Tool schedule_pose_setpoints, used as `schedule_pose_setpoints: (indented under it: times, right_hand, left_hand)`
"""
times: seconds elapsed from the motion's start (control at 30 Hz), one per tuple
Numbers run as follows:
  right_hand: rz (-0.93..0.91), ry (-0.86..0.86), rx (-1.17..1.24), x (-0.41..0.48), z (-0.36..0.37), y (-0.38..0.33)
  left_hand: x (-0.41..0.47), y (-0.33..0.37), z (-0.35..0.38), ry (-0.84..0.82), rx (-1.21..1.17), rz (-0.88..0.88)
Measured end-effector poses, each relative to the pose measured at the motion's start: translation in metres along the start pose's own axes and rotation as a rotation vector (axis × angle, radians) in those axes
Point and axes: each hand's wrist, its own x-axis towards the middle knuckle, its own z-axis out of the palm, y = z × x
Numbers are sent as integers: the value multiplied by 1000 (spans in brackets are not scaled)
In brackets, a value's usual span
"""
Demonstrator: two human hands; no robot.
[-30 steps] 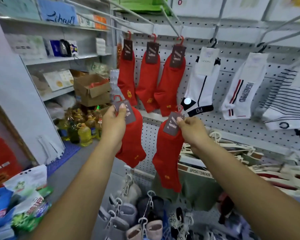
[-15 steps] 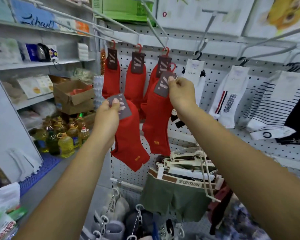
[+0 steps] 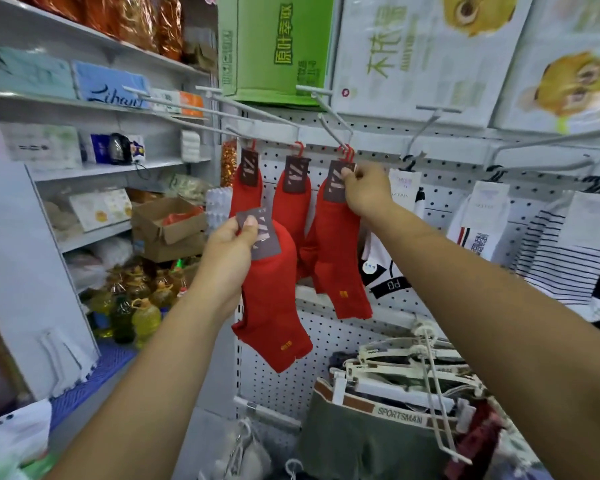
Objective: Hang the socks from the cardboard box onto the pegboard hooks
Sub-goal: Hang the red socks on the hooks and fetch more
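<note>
My right hand (image 3: pixel 366 192) pinches the brown card tag of a red sock pair (image 3: pixel 340 258) whose red hanger sits on the third pegboard hook (image 3: pixel 333 124), right by another red hanger there. My left hand (image 3: pixel 229 247) holds a second red sock pair (image 3: pixel 274 306) by its tag, lower and left, in front of the pegboard (image 3: pixel 326 341). Two more red sock pairs (image 3: pixel 245 199) hang on the hooks to the left. The cardboard box (image 3: pixel 168 225) with red socks inside sits on a shelf at the left.
White and striped socks (image 3: pixel 478 226) hang on hooks to the right. Below are hangers with green underwear (image 3: pixel 368 441) and small shoes. Oil bottles (image 3: pixel 146 317) stand on the floor at the left beside the shelves. A green carton (image 3: pixel 278 46) sits above the hooks.
My right hand has lifted its red pair from waist height up to the third hook. My left hand has risen a little with its pair. The view has tilted upward.
</note>
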Motion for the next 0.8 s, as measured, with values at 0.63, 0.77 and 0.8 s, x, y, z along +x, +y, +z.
schedule_pose_setpoints:
  times: [0.63,0.77,0.8]
  right_hand:
    - [68,-476,287,-148,-36,-34]
    - [25,-569,391,-160,-39,-34]
    - [13,-558,407,-161,-42,-33]
  left_hand:
    - [-20,46,15,-98,-181,-98]
    - [-26,56,24,-123,-105,-54]
    - [-27,57,25,-129,-92,-45]
